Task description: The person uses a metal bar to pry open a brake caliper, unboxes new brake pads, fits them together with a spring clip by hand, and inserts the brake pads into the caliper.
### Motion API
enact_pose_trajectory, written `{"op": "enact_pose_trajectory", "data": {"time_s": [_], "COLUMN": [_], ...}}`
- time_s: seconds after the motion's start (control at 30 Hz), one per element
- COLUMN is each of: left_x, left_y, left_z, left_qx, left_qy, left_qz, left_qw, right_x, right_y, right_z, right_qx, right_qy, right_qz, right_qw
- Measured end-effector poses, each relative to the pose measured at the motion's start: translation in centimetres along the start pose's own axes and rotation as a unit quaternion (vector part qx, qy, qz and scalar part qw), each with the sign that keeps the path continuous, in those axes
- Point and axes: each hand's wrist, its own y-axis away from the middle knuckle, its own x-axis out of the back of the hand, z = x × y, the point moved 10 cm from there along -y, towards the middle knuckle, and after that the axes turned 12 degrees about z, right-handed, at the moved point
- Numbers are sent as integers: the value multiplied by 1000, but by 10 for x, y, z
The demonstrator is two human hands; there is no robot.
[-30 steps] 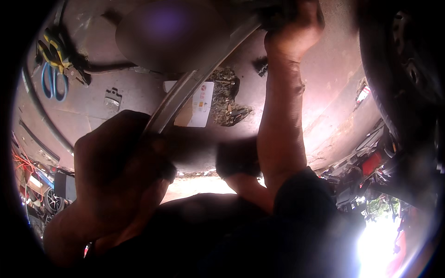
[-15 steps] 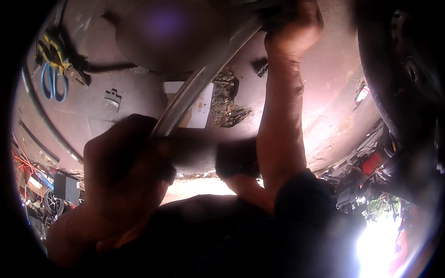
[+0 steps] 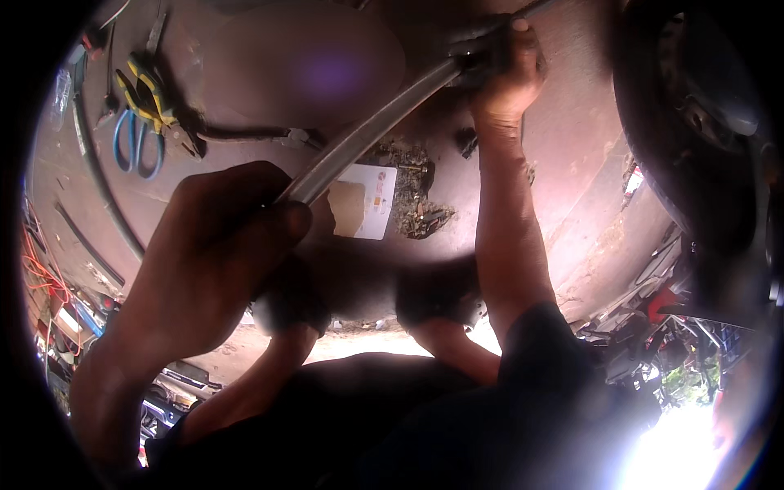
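A long grey strip [image 3: 367, 126] runs diagonally above the floor. My left hand [image 3: 220, 245], in shadow at lower left, is closed round its lower end. My right hand [image 3: 510, 82] grips a dark object [image 3: 478, 49] at the strip's upper end; what that object is I cannot make out. Beneath the strip lie a white printed card [image 3: 376, 204] with a tan patch and a heap of dark debris [image 3: 420, 212]. To the left are yellow-and-black pliers [image 3: 147, 90] resting by blue-handled scissors [image 3: 126, 147], and a dark bar-like tool [image 3: 245, 132].
The pinkish floor [image 3: 588, 163] holds a grey hose [image 3: 98, 171] at left. A black tire [image 3: 661, 188] stands close at right. My dark-shod feet [image 3: 433, 298] are below. Red cables [image 3: 41, 269] and cluttered parts line the left edge; more clutter sits at lower right, beside bright glare.
The view has shifted, so the floor items appear farther right and lower. My left hand and the strip's near end have risen in the picture; my right hand appears lower. Both grips remain.
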Motion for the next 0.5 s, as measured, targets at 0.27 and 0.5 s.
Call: {"op": "enact_pose_trajectory", "data": {"time_s": [0.27,0.5], "left_x": [3,40], "left_y": [-10,-23], "left_z": [27,23], "left_qx": [-113,-35], "left_qy": [-118,-153], "left_qz": [-15,30], "left_qw": [986,987], "right_x": [11,5], "right_y": [-4,2], "right_z": [-7,-14], "right_qx": [81,129], "right_qy": [36,89], "right_qz": [56,38], "right_qw": [994,987]}}
